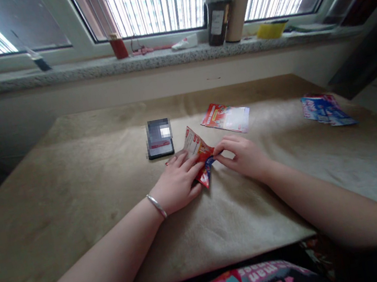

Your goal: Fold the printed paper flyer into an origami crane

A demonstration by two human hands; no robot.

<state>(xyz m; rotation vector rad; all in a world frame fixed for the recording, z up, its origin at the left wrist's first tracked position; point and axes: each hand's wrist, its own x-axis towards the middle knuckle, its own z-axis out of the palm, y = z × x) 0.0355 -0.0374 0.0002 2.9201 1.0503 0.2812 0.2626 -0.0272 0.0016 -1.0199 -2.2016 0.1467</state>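
Note:
A folded piece of red, white and blue printed paper [199, 151] lies on the brown-covered table [71, 181]. My left hand [177, 184], with a silver bangle on the wrist, presses down on the paper's left part with fingers held together. My right hand [244, 155] pinches the paper's right edge between thumb and fingers. Part of the paper is hidden under both hands.
A dark phone [159, 139] lies just behind my left hand. Another red and white printed sheet [226, 118] lies behind the hands, and a blue one [327, 109] at the far right. The stone windowsill [88, 70] carries a red cup [118, 46], a dark jar [217, 21] and a yellow container [271, 29].

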